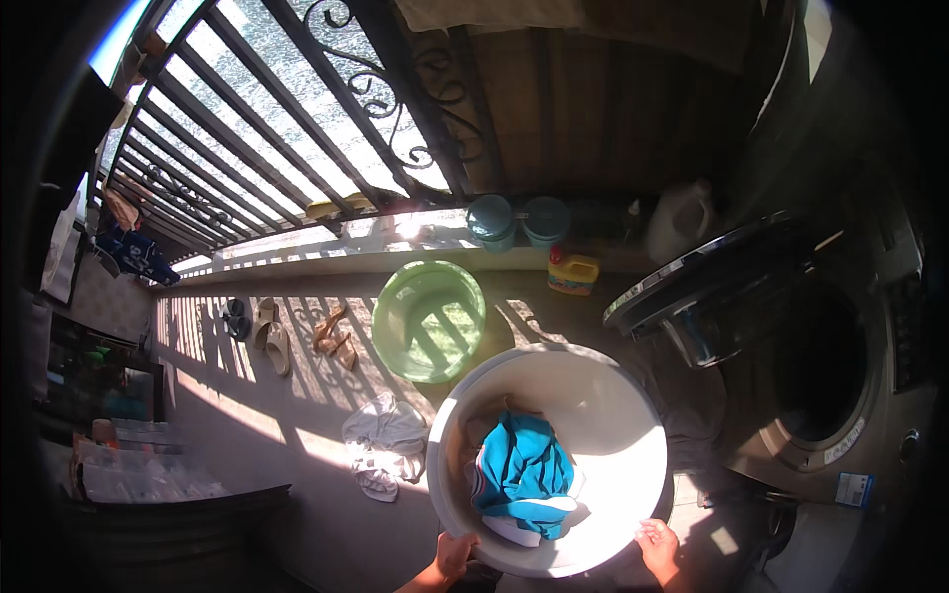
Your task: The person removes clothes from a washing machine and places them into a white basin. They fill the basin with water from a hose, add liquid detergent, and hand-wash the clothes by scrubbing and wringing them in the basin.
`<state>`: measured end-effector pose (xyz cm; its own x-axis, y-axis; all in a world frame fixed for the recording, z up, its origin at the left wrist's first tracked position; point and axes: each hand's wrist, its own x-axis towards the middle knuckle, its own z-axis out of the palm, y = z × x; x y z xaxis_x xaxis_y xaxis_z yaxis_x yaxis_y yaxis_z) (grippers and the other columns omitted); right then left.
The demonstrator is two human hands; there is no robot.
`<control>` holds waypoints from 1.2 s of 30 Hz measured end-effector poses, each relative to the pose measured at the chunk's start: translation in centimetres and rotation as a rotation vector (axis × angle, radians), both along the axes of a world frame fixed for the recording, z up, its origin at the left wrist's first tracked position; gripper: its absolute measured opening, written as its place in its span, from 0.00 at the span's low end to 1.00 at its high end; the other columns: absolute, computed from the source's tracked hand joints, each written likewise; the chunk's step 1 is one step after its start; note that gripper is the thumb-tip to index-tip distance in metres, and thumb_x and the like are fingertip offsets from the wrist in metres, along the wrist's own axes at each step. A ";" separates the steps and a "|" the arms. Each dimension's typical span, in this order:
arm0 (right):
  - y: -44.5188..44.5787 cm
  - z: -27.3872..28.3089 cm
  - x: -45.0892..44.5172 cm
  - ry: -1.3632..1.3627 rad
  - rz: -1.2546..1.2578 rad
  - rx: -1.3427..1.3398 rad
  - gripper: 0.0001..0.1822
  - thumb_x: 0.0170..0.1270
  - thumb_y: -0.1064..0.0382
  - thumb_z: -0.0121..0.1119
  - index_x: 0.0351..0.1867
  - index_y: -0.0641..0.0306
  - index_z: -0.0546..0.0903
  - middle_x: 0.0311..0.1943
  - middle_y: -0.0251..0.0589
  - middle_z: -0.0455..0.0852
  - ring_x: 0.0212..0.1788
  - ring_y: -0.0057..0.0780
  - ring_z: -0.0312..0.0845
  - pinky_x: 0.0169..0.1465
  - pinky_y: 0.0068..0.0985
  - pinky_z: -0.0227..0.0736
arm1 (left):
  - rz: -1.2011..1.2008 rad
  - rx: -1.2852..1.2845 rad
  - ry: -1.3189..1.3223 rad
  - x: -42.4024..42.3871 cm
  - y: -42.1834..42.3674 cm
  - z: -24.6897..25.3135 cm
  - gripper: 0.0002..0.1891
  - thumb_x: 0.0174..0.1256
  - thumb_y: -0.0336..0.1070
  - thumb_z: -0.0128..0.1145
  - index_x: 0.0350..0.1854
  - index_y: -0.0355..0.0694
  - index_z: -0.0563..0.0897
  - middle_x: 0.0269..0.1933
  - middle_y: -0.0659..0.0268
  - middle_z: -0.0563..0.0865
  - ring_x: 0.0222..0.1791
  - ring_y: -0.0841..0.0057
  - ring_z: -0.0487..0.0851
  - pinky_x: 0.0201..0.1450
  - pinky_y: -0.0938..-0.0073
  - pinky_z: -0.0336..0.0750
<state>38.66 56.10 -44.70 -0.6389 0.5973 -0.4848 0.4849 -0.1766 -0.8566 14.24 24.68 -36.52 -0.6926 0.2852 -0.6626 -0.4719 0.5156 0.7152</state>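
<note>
A large white plastic tub [619, 474] is directly before me, holding a bunched blue-teal garment [525, 452] with white and striped trim. My left hand [454, 554] grips the tub's near-left rim, its fingers curled over the edge. At the near-right rim is my right hand [657, 545], fingers bent against the edge. To the right stands a front-loading washing machine [808, 474] with its round door [704, 285] swung wide; the drum inside is too dark to make out. White cloth [385, 445] lies crumpled on the floor just left of the tub.
Beyond the tub sits a green basin [393, 326]. A yellow jug with a red cap [573, 273], lidded buckets [491, 222] and a white jug [680, 222] line the wall below a metal railing [245, 118]. Slippers [276, 341] and sandals [336, 339] lie leftward.
</note>
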 end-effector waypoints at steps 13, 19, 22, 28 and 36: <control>3.4 7.7 7.6 -0.125 -0.574 -0.129 0.14 0.62 0.61 0.54 0.45 0.65 0.72 0.30 0.32 0.77 0.30 0.16 0.70 0.33 0.18 0.67 | 0.378 -0.296 -0.544 5.6 5.1 10.9 0.09 0.49 0.31 0.53 0.34 0.45 0.73 0.24 0.73 0.71 0.19 0.83 0.69 0.14 0.83 0.60; 4.7 10.1 12.4 -0.053 -0.652 -0.382 0.17 0.62 0.54 0.54 0.46 0.63 0.75 0.37 0.33 0.77 0.41 0.19 0.70 0.46 0.23 0.65 | 0.258 -0.260 -0.444 8.5 9.1 14.9 0.11 0.47 0.25 0.51 0.35 0.41 0.73 0.23 0.72 0.72 0.15 0.84 0.67 0.13 0.85 0.60; 6.2 14.4 13.7 -0.156 -0.627 -0.385 0.20 0.59 0.49 0.55 0.44 0.63 0.76 0.37 0.33 0.79 0.40 0.20 0.72 0.43 0.24 0.67 | 0.160 -0.224 -0.435 8.9 10.7 15.2 0.12 0.48 0.24 0.51 0.37 0.39 0.73 0.25 0.71 0.74 0.17 0.83 0.69 0.16 0.85 0.63; 1.0 16.9 20.2 -0.294 -0.816 -0.309 0.17 0.51 0.60 0.62 0.41 0.67 0.78 0.33 0.39 0.81 0.34 0.26 0.77 0.40 0.26 0.71 | -0.391 -0.119 -0.357 7.7 13.6 15.5 0.05 0.53 0.33 0.51 0.29 0.37 0.76 0.27 0.71 0.72 0.24 0.84 0.68 0.24 0.80 0.64; -10.5 20.0 29.3 -0.243 -1.437 -0.298 0.22 0.44 0.69 0.62 0.45 0.67 0.77 0.35 0.41 0.81 0.36 0.30 0.77 0.40 0.29 0.72 | -0.832 -0.066 -0.414 11.8 19.7 18.8 0.11 0.54 0.35 0.57 0.34 0.33 0.75 0.34 0.63 0.80 0.29 0.78 0.75 0.29 0.73 0.70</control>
<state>67.99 45.61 -24.73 0.5089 0.4936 -0.7052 -0.1294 -0.7660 -0.6296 26.04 44.41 -17.70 0.0134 0.5363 -0.8439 -0.1429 0.8364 0.5292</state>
